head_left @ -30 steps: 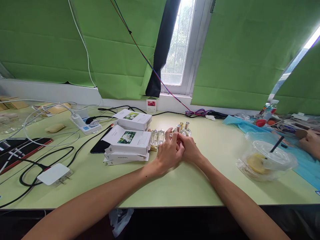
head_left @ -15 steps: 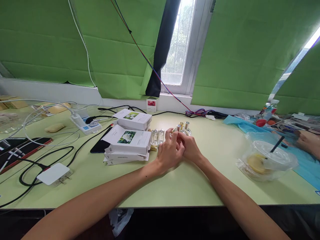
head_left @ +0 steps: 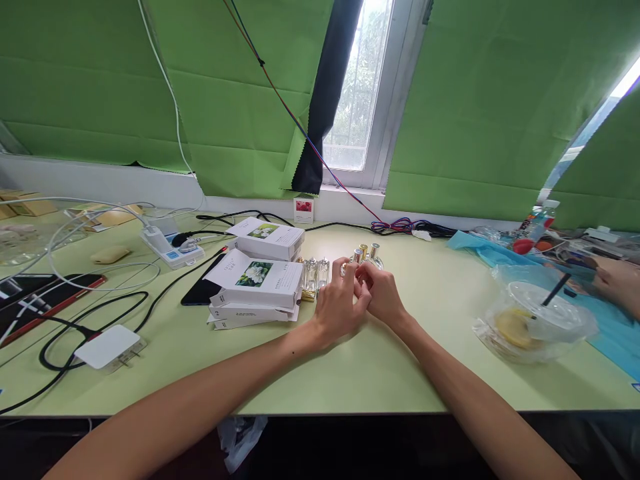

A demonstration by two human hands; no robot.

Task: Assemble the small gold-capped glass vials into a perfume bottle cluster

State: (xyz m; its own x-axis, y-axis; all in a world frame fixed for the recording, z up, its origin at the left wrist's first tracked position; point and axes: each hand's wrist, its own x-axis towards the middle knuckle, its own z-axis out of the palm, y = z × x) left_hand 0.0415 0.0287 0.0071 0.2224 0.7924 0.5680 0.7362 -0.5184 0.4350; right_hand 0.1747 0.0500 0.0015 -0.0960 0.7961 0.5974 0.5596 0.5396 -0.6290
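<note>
My left hand [head_left: 339, 305] and my right hand [head_left: 383, 291] meet above the table, fingers bent and pressed together. Whatever they pinch is hidden behind the fingers. Just beyond my fingertips is a cluster of small glass perfume bottles [head_left: 375, 258] with silver and gold caps, partly covered by my hands. More clear glass bottles [head_left: 311, 273] are side by side left of my left hand, with a gold piece [head_left: 308, 295] in front of them. Close by on the left lie stacked white boxes [head_left: 280, 277] with flower pictures; the upper one has its flap open.
A bagged drink cup [head_left: 537, 317] with a black straw stands at right, beside blue sheeting [head_left: 613, 340] and another person's hand [head_left: 617, 283]. Leftward are a power strip [head_left: 170, 247], a white charger [head_left: 109, 348], cables and a dark tablet [head_left: 197, 288] partly under the boxes.
My two hands stay together in nearly the same place, with only slight finger movement. At the right edge, the other person's hand has shifted a little.
</note>
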